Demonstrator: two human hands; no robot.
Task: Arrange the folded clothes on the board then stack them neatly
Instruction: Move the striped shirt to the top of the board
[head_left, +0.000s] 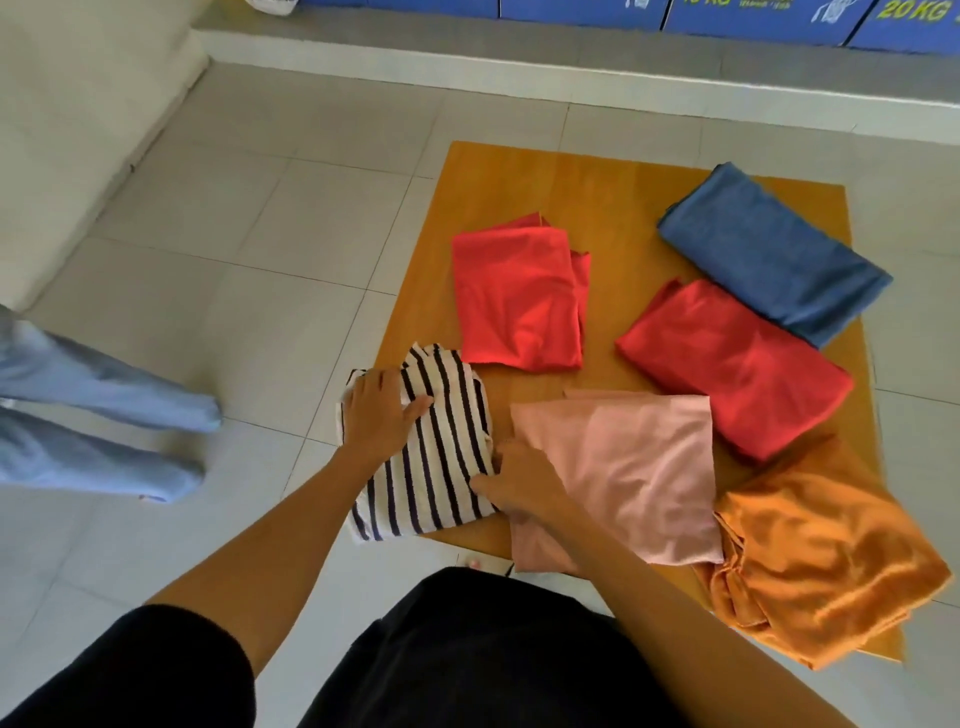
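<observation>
An orange-brown board (613, 176) lies on the tiled floor. On it lie folded clothes: a black-and-white striped one (441, 467) at the near left corner, a pink one (634, 467), two red ones (519, 296) (737, 364), a blue one (774, 254) and an orange one (826, 561). My left hand (376, 415) lies flat on the striped cloth's far left part. My right hand (519, 480) grips the striped cloth's right edge, next to the pink cloth.
A person's legs in light blue trousers (98, 415) reach in from the left on the floor. Blue boxes (753, 13) stand on a raised ledge at the back. A white wall (78, 130) rises at the far left. My dark clothing fills the bottom edge.
</observation>
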